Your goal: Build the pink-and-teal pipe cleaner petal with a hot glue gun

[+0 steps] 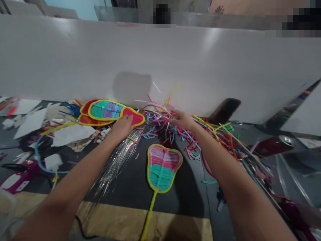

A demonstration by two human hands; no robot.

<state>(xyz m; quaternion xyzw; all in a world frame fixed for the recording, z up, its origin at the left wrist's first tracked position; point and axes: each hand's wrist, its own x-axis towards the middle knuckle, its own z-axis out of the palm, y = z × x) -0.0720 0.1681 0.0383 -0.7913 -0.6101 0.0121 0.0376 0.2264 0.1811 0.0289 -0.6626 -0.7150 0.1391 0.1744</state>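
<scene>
My left hand (123, 126) is closed over the red-pink end of a yellow-edged pipe-cleaner shape (106, 110), which has teal and purple bands. That shape lies over other red and orange pieces, with a yellow stem (60, 128) sticking out to the left. Among loose pipe-cleaner scraps (160, 117) by the white panel rests my right hand (182, 119), its fingers somewhat spread; whether it touches a single scrap is unclear. Between my forearms, a second pipe-cleaner shape (163, 169), pink above and teal below, lies flat on the dark mat with its yellow twisted stem toward me.
A bundle of thin silvery wires (116, 160) lies under my left forearm. At left are a purple glue gun (21, 175) and a white charger (53, 162). To the right stand a dark phone (225, 109) and a red can (273, 145). A white panel (160, 60) borders the back.
</scene>
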